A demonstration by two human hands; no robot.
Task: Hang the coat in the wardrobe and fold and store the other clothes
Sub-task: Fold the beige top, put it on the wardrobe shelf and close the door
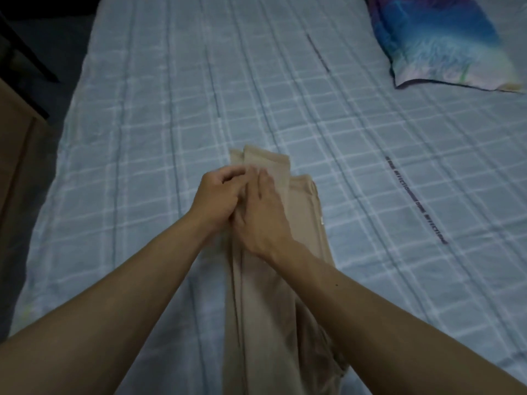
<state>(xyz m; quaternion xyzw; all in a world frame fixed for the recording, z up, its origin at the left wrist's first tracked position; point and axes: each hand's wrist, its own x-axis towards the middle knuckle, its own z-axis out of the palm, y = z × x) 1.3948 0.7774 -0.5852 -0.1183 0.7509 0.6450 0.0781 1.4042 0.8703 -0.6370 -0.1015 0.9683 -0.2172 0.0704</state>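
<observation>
Both hands on beige trousers, near edge of bed.
Left hand [219,195] has its fingers curled, pinching the trousers [271,323]; right hand [263,220] touches it, fingers straight, pressing flat on the cloth. Trousers lie folded lengthwise on the checked bed [142,124], from mid-bed to the near edge. Pillow [445,41] at far right corner.

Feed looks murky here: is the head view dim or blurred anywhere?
Head view: dim, bluish light throughout; left hand and right hand on the beige garment slightly soft; pillow smeared at top right; bedsheet lines bow from the wide lens; no glare.
</observation>
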